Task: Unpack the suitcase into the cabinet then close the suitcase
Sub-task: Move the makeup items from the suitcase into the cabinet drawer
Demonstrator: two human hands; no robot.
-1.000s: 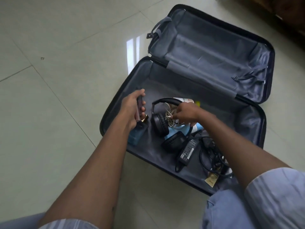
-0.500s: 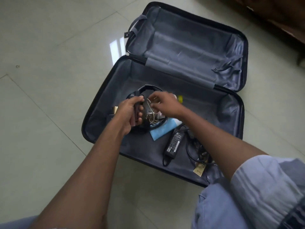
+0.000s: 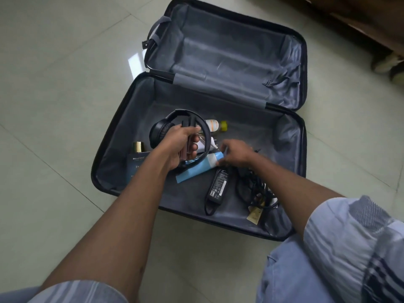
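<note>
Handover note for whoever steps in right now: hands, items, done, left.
Left hand: grips the headphones and a slim dark item, lifted over the suitcase.
Right hand: reaching down at the blue tube; grip blurred, cannot tell.
In the case: perfume bottle, small yellow-capped bottle, power adapter, tangled cables.
Done: nothing visibly in the cabinet, which is out of view.
Left: carry everything over, then close the open suitcase.
</note>
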